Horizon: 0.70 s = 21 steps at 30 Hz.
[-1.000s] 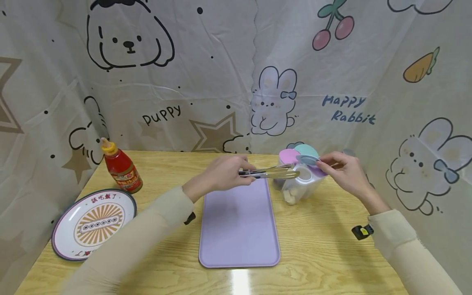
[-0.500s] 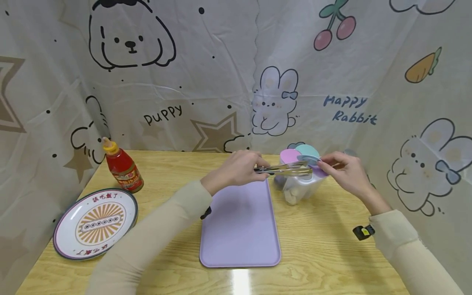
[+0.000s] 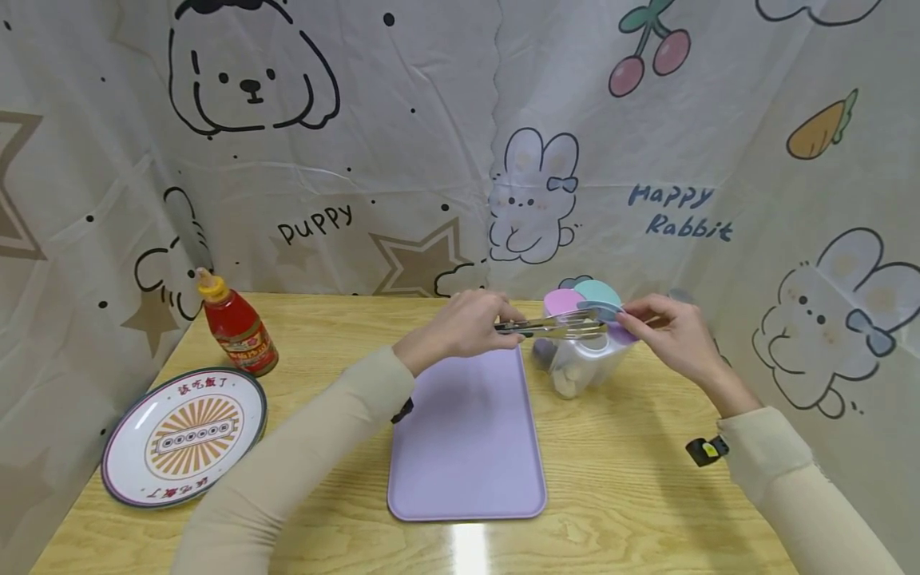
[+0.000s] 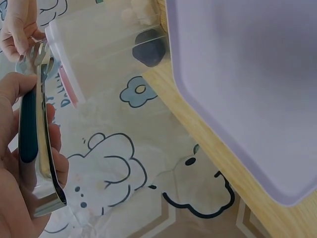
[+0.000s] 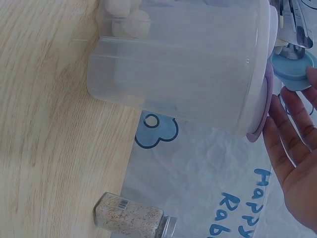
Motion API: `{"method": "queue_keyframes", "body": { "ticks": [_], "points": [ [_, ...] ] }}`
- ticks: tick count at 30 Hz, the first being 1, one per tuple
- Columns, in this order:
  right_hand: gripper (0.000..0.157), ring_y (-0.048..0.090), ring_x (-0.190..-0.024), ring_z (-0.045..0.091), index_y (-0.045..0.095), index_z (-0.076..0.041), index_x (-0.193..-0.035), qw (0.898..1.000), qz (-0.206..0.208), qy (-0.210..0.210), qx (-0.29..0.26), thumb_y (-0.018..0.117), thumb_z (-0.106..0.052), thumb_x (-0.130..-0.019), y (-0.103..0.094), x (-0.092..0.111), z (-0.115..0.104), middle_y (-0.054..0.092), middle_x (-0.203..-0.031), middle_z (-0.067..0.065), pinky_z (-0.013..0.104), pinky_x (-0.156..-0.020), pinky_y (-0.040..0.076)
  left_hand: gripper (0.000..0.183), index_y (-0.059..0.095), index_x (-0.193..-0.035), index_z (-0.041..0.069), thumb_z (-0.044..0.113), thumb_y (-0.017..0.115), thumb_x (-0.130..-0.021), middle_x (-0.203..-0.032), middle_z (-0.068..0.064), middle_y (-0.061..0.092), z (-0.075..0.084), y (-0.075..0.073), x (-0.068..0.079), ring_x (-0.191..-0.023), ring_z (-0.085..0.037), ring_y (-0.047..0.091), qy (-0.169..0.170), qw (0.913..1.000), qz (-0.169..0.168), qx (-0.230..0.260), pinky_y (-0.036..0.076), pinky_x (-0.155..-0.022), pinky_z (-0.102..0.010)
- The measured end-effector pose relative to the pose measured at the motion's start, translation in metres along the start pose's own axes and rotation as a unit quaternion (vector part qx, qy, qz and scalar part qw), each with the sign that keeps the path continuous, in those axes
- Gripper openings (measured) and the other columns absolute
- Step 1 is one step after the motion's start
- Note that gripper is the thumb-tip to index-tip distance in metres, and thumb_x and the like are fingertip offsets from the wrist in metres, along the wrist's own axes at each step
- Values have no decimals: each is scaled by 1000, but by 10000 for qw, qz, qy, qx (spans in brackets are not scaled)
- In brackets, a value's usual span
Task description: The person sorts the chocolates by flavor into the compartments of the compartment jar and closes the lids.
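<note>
My left hand (image 3: 470,323) grips metal tongs (image 3: 549,326) with dark handle grips, seen up close in the left wrist view. The tongs' far ends lie over the round opening of a clear, divided storage container (image 3: 592,363). Pale round lumps (image 5: 133,22) sit inside it, and a dark purple ball (image 4: 148,48) shows low in another compartment. Between thumb and fingers, my right hand (image 3: 672,335) pinches the raised blue lid (image 5: 292,72) of that opening. Pink (image 3: 563,302), mint green (image 3: 598,292) and purple (image 5: 262,104) lids cover other parts of the top.
A lilac tray (image 3: 467,447) lies in front of the container. To the left are a white patterned plate (image 3: 132,447) and a red sauce bottle (image 3: 240,331). A glass jar of grains (image 5: 129,215) is beyond the container. A printed cloth (image 3: 402,160) hangs behind.
My left hand has moved right with the tongs, bringing their ends over the container's opening. My right hand stays at the blue lid, nearly still.
</note>
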State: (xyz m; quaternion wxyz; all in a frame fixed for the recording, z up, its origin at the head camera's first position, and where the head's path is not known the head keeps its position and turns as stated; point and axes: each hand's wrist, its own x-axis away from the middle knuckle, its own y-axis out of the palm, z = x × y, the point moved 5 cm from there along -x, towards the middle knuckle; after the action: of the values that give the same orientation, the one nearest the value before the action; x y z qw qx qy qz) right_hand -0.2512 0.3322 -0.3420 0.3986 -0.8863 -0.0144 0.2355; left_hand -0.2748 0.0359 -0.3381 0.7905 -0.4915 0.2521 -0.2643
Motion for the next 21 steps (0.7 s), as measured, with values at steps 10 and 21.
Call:
{"method": "queue_keyframes", "body": {
  "ticks": [10,21],
  "points": [
    [11,63,-81,-6,78,-5,-104,10000,11,31,27,75,-14,-98,0,0,-2,71,-95,-15,9,-74,52,37,77,-129,24,41,76,-95,-119,1,76,1,1,4,-78,-13,54,62,9999,8,-122,35,-62,-25],
    [13,62,-82,-7,77,-6,-105,9999,3,103,62,74,-17,-99,1,1,0,69,-96,-17,9,-74,52,38,78,-126,21,37,79,-92,-102,1,70,-22,-2,35,-76,-11,55,-79,9992,355,-137,40,-65,-23]
  ]
}}
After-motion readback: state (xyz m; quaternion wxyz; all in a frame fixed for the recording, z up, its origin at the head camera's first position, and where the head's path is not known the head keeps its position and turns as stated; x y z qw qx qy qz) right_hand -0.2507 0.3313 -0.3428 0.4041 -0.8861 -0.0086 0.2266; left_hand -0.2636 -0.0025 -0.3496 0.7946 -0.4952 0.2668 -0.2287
